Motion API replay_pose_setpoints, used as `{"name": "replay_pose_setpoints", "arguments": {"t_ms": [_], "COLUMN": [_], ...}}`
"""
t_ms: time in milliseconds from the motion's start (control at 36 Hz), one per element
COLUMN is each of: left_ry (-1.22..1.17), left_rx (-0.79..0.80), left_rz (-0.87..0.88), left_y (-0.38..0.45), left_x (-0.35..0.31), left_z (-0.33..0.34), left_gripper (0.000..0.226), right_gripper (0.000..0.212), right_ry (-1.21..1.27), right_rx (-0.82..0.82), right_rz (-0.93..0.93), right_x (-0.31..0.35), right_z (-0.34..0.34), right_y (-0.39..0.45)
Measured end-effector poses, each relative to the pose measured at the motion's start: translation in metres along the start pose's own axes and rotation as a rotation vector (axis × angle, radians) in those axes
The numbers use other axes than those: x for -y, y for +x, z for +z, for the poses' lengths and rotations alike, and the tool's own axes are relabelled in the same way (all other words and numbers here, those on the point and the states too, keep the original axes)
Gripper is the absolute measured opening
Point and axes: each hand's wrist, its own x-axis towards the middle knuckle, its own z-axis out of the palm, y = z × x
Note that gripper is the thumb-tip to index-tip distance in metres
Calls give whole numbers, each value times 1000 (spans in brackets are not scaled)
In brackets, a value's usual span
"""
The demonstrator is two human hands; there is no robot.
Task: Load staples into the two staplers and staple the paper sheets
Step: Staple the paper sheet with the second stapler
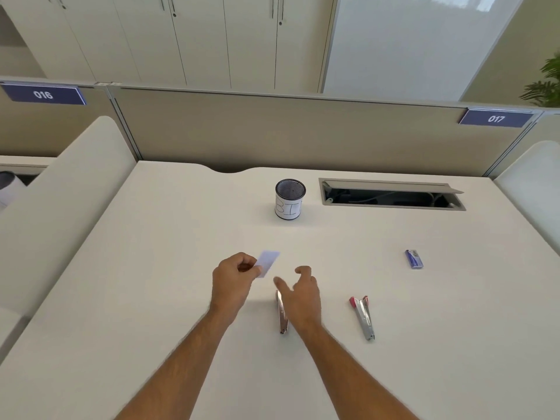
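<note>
My left hand (235,275) pinches a small pale paper slip (268,262) above the white desk (151,268). My right hand (301,294) hovers just to its right, fingers spread and loosely bent, holding nothing. Under the right hand lies a metal stapler (281,315), partly hidden by that hand. A second stapler (363,316) with red ends lies open on the desk farther right. A small blue staple box (414,259) rests at the right, beyond the second stapler.
A black mesh cup (290,199) with a white label stands toward the back of the desk. An open cable hatch (391,195) is cut into the desk behind it on the right. Partition walls close the back and both sides.
</note>
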Motion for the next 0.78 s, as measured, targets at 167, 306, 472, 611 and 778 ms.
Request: {"name": "replay_pose_setpoints", "arguments": {"t_ms": [167,306,472,611,778], "left_ry": [292,397,95,-56,-103], "left_rx": [-99,-74,59,158,98], "left_rz": [352,473,229,91,49], "left_y": [-5,-11,-20,-24,-22], "left_x": [-10,-13,-36,-45,-48], "left_z": [29,47,58,64,78], "left_gripper": [19,20,46,28,22], "right_gripper": [47,48,44,41,39], "right_ry": [723,920,870,806,786], "right_rx": [133,230,136,152,166], "right_rz": [136,108,53,15,7], "right_x": [33,43,30,20,15], "right_z": [-28,-53,-80,-93,-106], "right_y": [1,1,9,16,17]}}
